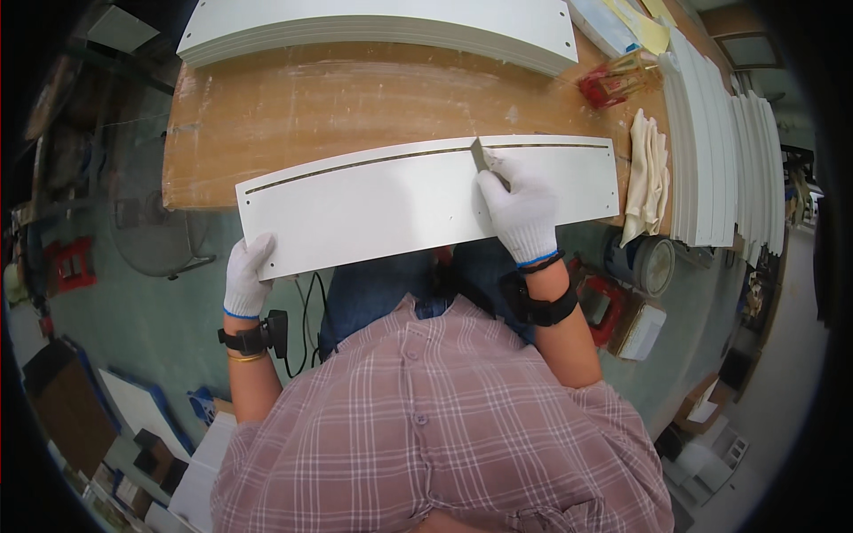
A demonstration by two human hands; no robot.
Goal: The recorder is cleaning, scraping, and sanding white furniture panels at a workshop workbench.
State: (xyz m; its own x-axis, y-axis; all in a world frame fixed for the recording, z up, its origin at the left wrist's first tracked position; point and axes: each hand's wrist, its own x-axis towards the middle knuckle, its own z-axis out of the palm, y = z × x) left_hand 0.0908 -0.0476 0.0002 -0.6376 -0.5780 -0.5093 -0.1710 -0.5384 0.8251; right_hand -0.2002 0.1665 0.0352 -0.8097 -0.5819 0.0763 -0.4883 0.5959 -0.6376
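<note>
Our right hand (519, 202) is gripping a flat tool (478, 155) at the white panel (364, 218); our left hand (248, 274) is grasping the panel's corner overhanging the near edge of the worktop (329, 107). Room is stretching behind toward stacked panels (382, 34).

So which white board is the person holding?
Start at the wooden table, and look at its near edge, where a gloved left hand holds the left end of a white board. Unlike the stacked boards at the far side, this one lies apart, with a long dark line along its far edge.
</note>
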